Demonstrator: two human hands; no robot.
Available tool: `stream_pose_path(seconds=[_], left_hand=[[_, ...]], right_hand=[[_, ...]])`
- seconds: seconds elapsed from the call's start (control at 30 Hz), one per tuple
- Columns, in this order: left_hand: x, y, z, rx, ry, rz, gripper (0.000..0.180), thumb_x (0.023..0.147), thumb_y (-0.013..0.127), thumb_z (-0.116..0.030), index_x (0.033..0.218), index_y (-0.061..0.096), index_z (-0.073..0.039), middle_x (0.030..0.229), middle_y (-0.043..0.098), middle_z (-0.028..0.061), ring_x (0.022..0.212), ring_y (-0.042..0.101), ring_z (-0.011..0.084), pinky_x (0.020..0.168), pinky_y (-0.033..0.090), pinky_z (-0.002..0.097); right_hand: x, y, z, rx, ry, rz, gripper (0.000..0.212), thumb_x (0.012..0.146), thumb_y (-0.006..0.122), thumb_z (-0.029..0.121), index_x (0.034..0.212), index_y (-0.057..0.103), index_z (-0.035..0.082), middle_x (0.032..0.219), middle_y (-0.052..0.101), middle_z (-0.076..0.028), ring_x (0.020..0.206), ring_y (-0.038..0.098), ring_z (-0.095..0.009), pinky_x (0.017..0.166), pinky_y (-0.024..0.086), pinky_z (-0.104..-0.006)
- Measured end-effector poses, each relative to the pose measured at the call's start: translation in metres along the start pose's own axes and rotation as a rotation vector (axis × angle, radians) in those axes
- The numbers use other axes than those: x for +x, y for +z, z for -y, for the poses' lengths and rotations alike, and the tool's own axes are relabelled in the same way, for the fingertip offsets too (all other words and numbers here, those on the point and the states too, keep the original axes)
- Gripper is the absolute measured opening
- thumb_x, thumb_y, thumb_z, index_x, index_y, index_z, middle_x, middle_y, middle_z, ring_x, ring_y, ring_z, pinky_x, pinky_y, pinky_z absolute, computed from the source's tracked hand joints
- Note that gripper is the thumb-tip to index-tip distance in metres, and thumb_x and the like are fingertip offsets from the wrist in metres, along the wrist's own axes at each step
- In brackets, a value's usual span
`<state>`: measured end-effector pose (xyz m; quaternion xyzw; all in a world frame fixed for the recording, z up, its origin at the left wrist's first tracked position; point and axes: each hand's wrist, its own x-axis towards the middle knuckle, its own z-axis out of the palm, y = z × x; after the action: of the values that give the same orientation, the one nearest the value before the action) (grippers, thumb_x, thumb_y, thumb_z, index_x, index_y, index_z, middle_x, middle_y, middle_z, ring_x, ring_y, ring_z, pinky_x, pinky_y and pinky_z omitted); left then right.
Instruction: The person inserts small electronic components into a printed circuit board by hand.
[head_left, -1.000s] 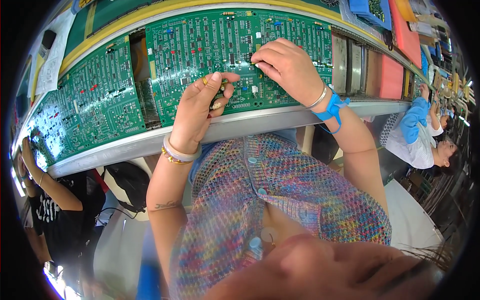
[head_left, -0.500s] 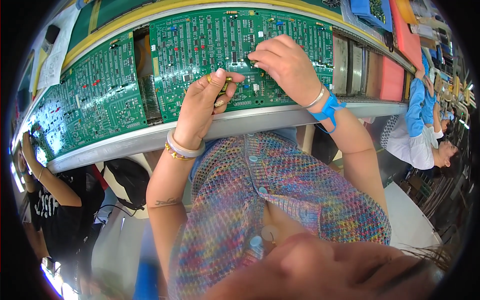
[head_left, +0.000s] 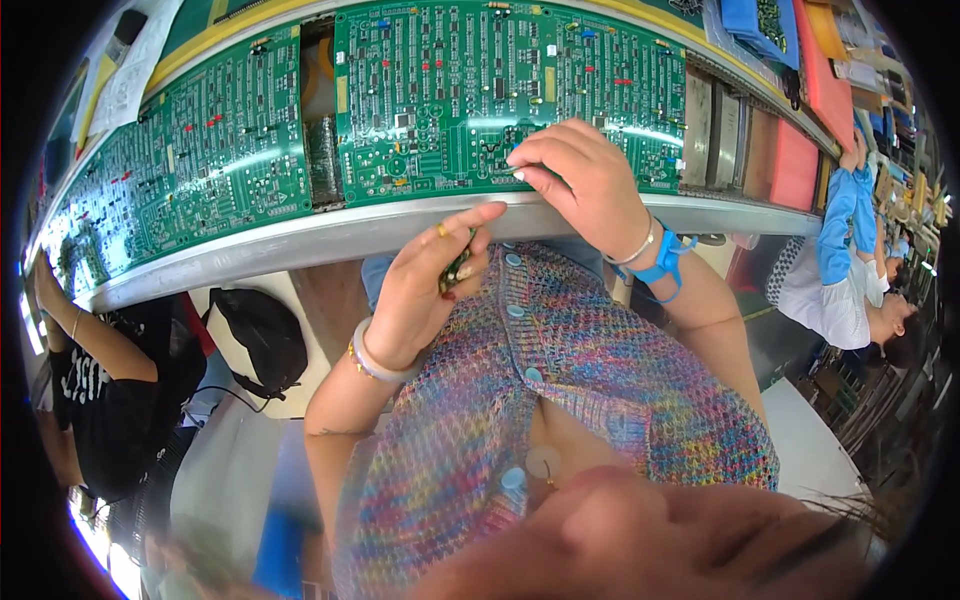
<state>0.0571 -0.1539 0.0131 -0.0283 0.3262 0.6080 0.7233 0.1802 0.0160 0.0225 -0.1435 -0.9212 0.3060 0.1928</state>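
Half hidden in the left hand (head_left: 430, 275), components (head_left: 457, 270) too small to identify. Covered by the right hand (head_left: 585, 185), part of a green circuit board (head_left: 510, 95).

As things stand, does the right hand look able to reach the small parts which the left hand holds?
Probably yes: the right hand is near and the space between looks free, though the left hand partly covers the small parts.

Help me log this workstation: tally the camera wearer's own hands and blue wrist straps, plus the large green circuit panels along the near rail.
Hands: 2
Blue wrist strap: 1
Green circuit panels: 2
Total: 5
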Motion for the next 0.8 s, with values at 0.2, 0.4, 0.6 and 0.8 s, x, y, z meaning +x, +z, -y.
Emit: stream_pose_path(seconds=[0.2, 0.4, 0.6, 0.8], left_hand=[[-0.011, -0.021, 0.017, -0.039, 0.042, 0.018, 0.029, 0.094, 0.051, -0.018, 0.117, 0.056, 0.0, 0.078, 0.045, -0.0026, 0.058, 0.03, 0.0041, 0.048, 0.024, 0.018], [-0.009, -0.03, 0.021, -0.17, 0.045, 0.115, 0.025, 0.094, 0.053, -0.022, 0.107, 0.059, -0.002, 0.073, 0.045, -0.0026, 0.055, 0.029, 0.0026, 0.046, 0.023, 0.018], [-0.009, -0.02, 0.012, -0.197, -0.016, 0.05, 0.027, 0.095, 0.051, -0.022, 0.11, 0.057, 0.0, 0.079, 0.048, -0.0009, 0.056, 0.031, 0.0028, 0.046, 0.023, 0.0167], [-0.007, -0.019, 0.011, -0.152, -0.021, -0.023, 0.027, 0.096, 0.048, -0.018, 0.116, 0.053, 0.0, 0.081, 0.045, -0.0003, 0.059, 0.031, 0.0027, 0.043, 0.023, 0.0141]], right_hand=[[0.001, 0.017, -0.005, -0.015, -0.028, 0.068, 0.014, 0.073, 0.066, 0.006, 0.087, 0.063, 0.007, 0.084, 0.062, -0.005, 0.079, 0.056, -0.024, 0.07, 0.047, -0.0341], [0.003, 0.021, -0.011, -0.081, -0.078, 0.097, 0.014, 0.07, 0.067, 0.009, 0.083, 0.063, 0.008, 0.084, 0.06, -0.004, 0.083, 0.053, -0.024, 0.075, 0.045, -0.0345], [0.003, 0.022, -0.012, -0.081, -0.071, 0.108, 0.014, 0.07, 0.067, 0.009, 0.083, 0.063, 0.007, 0.083, 0.059, -0.004, 0.083, 0.053, -0.025, 0.074, 0.045, -0.0345], [0.005, 0.021, -0.009, -0.123, -0.18, 0.13, 0.017, 0.068, 0.066, 0.007, 0.083, 0.06, 0.007, 0.082, 0.058, -0.004, 0.082, 0.053, -0.023, 0.072, 0.045, -0.0345]])
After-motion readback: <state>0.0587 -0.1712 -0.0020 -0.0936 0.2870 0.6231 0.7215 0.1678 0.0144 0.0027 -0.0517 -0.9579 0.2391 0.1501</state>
